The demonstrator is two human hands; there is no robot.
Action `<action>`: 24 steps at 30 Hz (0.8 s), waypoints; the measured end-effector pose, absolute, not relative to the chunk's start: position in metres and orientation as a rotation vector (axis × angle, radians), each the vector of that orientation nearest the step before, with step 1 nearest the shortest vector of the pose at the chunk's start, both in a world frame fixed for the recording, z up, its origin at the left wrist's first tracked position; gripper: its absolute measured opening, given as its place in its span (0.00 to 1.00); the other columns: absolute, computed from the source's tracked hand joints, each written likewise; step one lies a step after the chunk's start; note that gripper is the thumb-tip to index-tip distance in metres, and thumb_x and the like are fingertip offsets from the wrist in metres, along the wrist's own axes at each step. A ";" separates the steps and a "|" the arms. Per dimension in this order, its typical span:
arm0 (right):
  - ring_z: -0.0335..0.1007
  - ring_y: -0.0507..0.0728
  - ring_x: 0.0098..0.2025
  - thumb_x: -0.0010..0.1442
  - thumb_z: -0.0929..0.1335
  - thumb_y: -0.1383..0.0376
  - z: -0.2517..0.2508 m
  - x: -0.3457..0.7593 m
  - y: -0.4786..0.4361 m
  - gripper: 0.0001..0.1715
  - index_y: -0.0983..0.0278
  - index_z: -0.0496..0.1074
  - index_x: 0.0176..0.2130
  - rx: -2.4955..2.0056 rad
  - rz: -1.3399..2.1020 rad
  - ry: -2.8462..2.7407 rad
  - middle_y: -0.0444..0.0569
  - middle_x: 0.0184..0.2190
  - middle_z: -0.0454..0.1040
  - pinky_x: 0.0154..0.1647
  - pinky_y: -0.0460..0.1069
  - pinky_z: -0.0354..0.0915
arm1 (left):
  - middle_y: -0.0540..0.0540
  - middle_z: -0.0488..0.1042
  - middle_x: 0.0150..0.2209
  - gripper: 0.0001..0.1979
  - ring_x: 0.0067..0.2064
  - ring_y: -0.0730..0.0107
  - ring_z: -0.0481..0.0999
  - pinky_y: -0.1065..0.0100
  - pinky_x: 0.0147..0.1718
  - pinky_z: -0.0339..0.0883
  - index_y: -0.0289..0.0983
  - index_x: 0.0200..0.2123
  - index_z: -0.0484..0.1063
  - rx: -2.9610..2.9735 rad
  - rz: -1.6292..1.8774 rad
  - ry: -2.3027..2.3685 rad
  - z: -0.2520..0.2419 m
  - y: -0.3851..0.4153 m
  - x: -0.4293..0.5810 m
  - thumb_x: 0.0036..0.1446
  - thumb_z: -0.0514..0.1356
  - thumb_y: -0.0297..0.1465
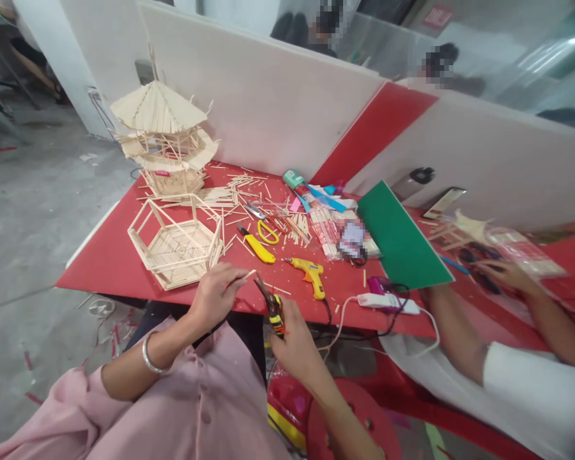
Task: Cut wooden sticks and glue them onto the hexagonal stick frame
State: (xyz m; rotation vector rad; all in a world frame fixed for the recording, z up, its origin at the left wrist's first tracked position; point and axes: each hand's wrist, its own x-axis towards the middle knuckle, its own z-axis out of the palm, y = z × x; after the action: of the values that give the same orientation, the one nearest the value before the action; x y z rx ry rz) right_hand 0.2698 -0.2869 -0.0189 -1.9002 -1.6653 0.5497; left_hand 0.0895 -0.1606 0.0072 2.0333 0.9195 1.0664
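My left hand (pixel 216 295) pinches a short wooden stick (pixel 251 274) above the front edge of the red table. Close to that stick's end are the dark jaws of a pair of pliers (pixel 273 308) with yellow-and-black handles. My right hand (pixel 291 338) is wrapped round the handles. Whether the jaws touch the stick I cannot tell. Just beyond my left hand stands an open six-sided frame of wooden sticks (pixel 172 252). Behind it rises a tiered stick pagoda (pixel 165 140) with sloped roofs.
On the red table (pixel 110 262) lie loose sticks (pixel 239 191), a yellow utility knife (pixel 259 246), scissors (pixel 267 231), a yellow glue gun (pixel 311 271) and stick packets (pixel 323 230). A green board (pixel 397 236) separates off a co-worker's arms (pixel 460 326). A power strip (pixel 388 303) lies near the front edge.
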 end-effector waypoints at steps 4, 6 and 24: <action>0.63 0.66 0.59 0.49 0.63 0.71 -0.021 0.271 -0.276 0.41 0.66 0.56 0.62 -1.902 0.490 -1.747 0.61 0.54 0.66 0.60 0.65 0.62 | 0.48 0.72 0.26 0.10 0.31 0.68 0.70 0.67 0.32 0.64 0.37 0.33 0.76 2.068 1.061 0.909 0.005 -0.163 0.091 0.64 0.56 0.29; 0.60 0.67 0.61 0.50 0.63 0.71 -0.021 0.271 -0.272 0.42 0.65 0.54 0.63 -1.882 0.492 -1.771 0.61 0.57 0.64 0.62 0.65 0.60 | 0.48 0.68 0.24 0.12 0.29 0.68 0.68 0.67 0.31 0.62 0.37 0.28 0.73 2.102 1.043 0.917 0.003 -0.163 0.091 0.64 0.55 0.29; 0.65 0.58 0.36 0.47 0.61 0.72 -0.021 0.264 -0.260 0.16 0.61 0.62 0.39 -1.832 0.538 -1.772 0.48 0.33 0.67 0.38 0.51 0.64 | 0.49 0.64 0.23 0.15 0.28 0.69 0.65 0.67 0.29 0.58 0.37 0.23 0.67 2.130 0.987 0.846 0.002 -0.168 0.092 0.63 0.54 0.26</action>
State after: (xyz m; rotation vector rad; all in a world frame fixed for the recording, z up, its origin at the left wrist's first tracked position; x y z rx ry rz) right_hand 0.2643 -0.2603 -0.0213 -1.8315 -1.7721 0.5383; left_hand 0.0919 -0.1677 0.0017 2.1302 0.8459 0.9867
